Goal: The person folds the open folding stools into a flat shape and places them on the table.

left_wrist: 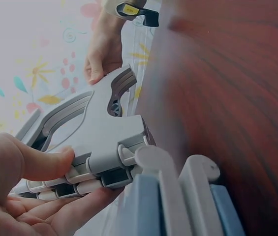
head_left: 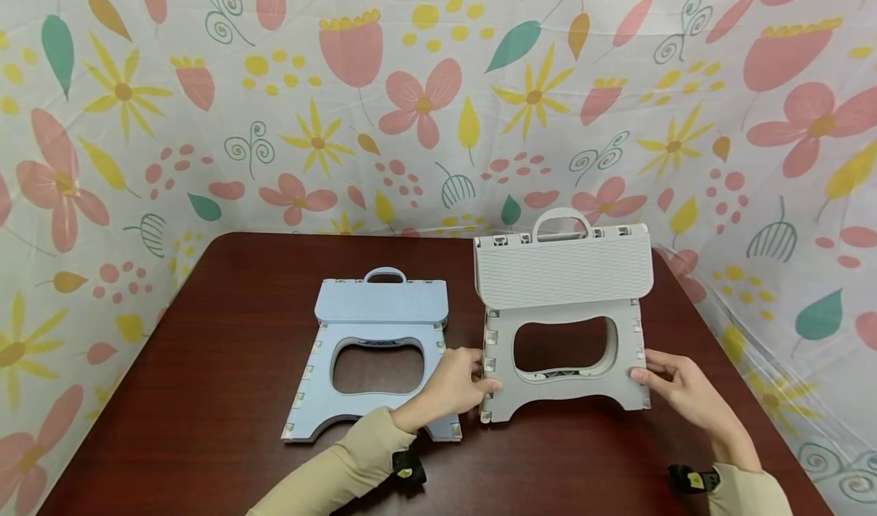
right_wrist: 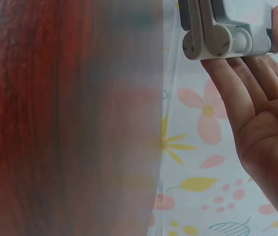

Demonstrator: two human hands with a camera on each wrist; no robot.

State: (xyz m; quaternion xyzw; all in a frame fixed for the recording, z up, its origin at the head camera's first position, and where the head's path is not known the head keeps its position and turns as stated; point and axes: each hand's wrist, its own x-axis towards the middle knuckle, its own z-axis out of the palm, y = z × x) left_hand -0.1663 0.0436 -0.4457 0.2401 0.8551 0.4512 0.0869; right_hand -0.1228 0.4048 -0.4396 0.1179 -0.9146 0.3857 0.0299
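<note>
A grey folding step stool (head_left: 569,272), folded flat with its carry handle at the top, is held between both hands on the right of the table. My left hand (head_left: 455,383) grips its left leg edge, thumb on the front face and fingers behind. On the opposite edge my right hand (head_left: 688,390) pinches the stool the same way. The left wrist view shows the left thumb on the grey stool's (left_wrist: 104,108) hinged side. In the right wrist view, fingers of the right hand (right_wrist: 262,103) lie under the stool's edge (right_wrist: 242,39).
A light-blue folding stool (head_left: 380,303), also folded flat, lies left of the grey one, partly behind the left forearm. Both are over a dark red-brown wooden table (head_left: 205,379). A floral curtain (head_left: 425,105) hangs behind and along the sides.
</note>
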